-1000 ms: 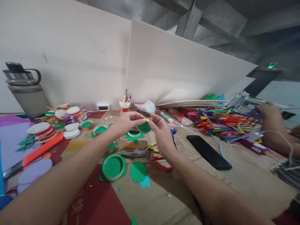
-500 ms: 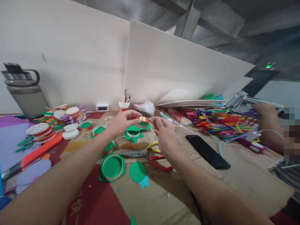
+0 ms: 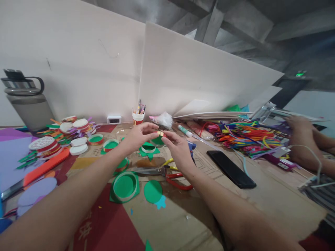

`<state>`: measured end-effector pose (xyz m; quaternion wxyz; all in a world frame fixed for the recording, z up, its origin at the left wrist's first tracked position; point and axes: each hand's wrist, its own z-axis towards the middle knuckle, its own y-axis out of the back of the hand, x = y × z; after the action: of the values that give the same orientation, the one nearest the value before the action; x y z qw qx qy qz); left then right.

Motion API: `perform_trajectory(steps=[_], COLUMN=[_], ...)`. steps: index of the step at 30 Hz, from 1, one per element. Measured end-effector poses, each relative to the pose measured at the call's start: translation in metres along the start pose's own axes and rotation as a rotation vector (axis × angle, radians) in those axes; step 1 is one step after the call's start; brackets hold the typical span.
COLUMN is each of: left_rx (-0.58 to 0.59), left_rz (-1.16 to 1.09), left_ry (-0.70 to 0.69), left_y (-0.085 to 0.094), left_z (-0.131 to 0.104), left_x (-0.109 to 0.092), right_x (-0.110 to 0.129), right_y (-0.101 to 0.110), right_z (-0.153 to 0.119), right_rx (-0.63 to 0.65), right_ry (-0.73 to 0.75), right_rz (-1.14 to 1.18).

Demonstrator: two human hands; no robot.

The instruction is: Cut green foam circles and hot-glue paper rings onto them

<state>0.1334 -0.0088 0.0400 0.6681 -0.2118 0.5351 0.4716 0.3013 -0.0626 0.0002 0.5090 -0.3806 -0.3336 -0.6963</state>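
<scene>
My left hand [image 3: 140,137] pinches the left side of a small red-and-yellow ring with a green base [image 3: 158,140], raised over the table. On its right side the fingers of my right hand [image 3: 178,146] also close, partly covering it. Just below sits a white ring on a green star-edged piece [image 3: 148,149]. Scissors [image 3: 179,176] with red and yellow handles lie under my right hand. In front of them are a larger ring on green foam [image 3: 125,187], a green disc [image 3: 153,191] and a small blue cutout [image 3: 161,202]. More green-based rings [image 3: 111,145] are partly behind my left arm.
A black phone [image 3: 231,169] and piled colourful pipe cleaners [image 3: 248,137] lie right, near a co-worker's hands [image 3: 300,132]. A blue tool [image 3: 192,148] shows behind my right hand. Left are an orange-handled cutter [image 3: 47,165], decorated discs [image 3: 44,146] and a bottle [image 3: 28,101]. A pen cup [image 3: 138,118] stands behind.
My right hand has moved left and taken hold of the ring that my left hand holds. The blue tool has come into sight behind it. The co-worker's second arm now shows.
</scene>
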Motion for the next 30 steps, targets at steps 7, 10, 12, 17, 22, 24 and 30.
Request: perform_trajectory(steps=[7, 10, 12, 17, 22, 24, 30], left_rx=[0.046, 0.021, -0.007, -0.042, -0.014, -0.008, 0.026], left_rz=[-0.107, -0.108, -0.101, 0.002, 0.046, 0.024, -0.128], left_ry=[0.109, 0.109, 0.106, 0.096, 0.046, 0.036, 0.103], left_y=[-0.0003, -0.0005, -0.0003, 0.0001, -0.0002, -0.0010, -0.0034], left_z=[-0.0036, -0.0022, -0.0013, -0.0022, -0.0024, -0.0020, -0.0036], left_x=[-0.0004, 0.0020, 0.0026, 0.0012, 0.0043, 0.0059, 0.0048], right_x=[0.0020, 0.0019, 0.0012, 0.0039, 0.0092, 0.0091, 0.0056], right_y=[-0.0029, -0.0042, -0.0043, -0.0035, -0.0036, -0.0033, -0.0016], right_z=[0.0018, 0.0031, 0.0040, 0.0034, 0.0008, 0.0007, 0.0032], right_rx=[-0.017, -0.046, -0.081, -0.089, -0.101, -0.097, -0.145], right_ry=[-0.113, -0.131, -0.108, -0.098, -0.099, -0.084, -0.017], right_rz=[0.175, 0.222, 0.208, 0.224, 0.229, 0.223, 0.168])
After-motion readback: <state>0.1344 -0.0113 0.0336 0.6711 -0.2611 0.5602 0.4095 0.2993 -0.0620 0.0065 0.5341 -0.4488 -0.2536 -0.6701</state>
